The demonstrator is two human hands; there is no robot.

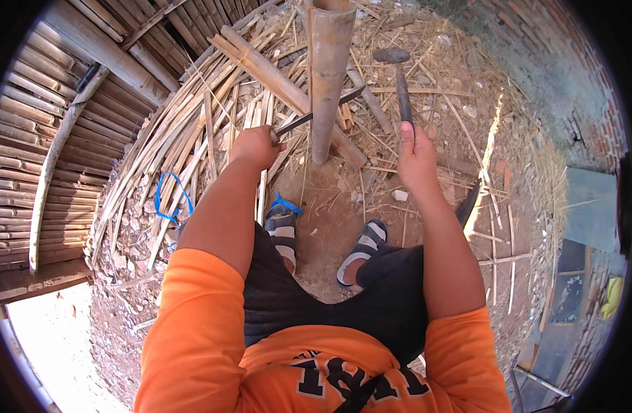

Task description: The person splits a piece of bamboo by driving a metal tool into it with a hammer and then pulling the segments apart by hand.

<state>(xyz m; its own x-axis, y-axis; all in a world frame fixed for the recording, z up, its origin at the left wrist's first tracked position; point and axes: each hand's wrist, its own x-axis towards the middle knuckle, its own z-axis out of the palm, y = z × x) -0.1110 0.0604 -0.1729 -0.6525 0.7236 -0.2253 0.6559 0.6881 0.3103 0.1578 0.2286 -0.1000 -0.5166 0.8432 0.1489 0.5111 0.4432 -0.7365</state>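
My left hand [257,146] is closed around the handle of a long dark-bladed machete [295,124]. Its blade crosses a thick upright bamboo pole [330,76], and the tip comes out on the right side. Whether the blade lies behind the pole or in a split in it, I cannot tell. To the right of the pole, my right hand [417,155] grips a hammer [403,93] by its dark handle, thumb along the shaft. The hammer's head is raised, apart from machete and pole. The pole's foot meets a bamboo piece lying aslant on the ground.
Split bamboo strips [185,144] lie heaped at the left, beside a bamboo slat wall [47,158]. A thick bamboo length [261,69] slants behind the pole. Blue straps [173,197] lie near my left foot. A brick wall [577,89] and a grey panel [591,206] border the right.
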